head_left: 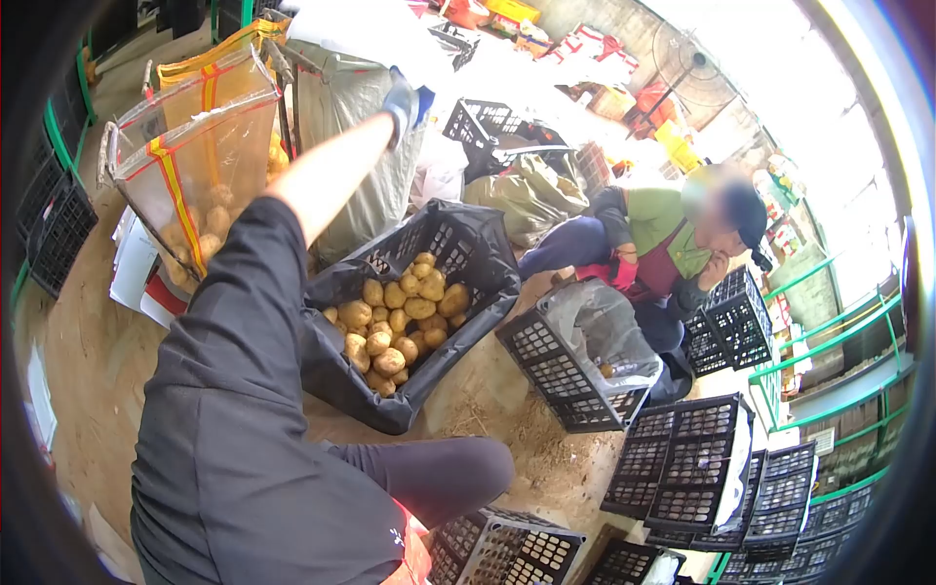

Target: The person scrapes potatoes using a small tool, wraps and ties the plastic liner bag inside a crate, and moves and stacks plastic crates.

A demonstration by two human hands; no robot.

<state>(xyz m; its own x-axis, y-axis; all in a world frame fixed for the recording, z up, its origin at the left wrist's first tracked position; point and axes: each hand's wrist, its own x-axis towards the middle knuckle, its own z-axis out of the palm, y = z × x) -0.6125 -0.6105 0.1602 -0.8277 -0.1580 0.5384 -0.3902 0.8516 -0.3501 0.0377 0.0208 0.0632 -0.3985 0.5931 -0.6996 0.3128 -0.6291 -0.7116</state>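
My left hand (405,105), in a grey and blue glove, is stretched out at the far end of my bare forearm. Its fingers look apart, and I see nothing held in it. It hovers beside the upper part of a tall grey-green sack (341,117); contact is unclear. Nearer to me, below the forearm, a black crate with a dark liner (400,414) holds many potatoes (405,312). To the left, mesh bags with yellow-red stripes (185,166) stand on frames, with potatoes in the bottom. My right hand is out of view.
A co-worker (658,229) with a red glove sits at the right, behind a black crate lined with clear plastic (565,375). Stacked black crates (682,458) fill the lower right. Another crate (507,551) lies below my knee. A fan (694,60) stands at the back.
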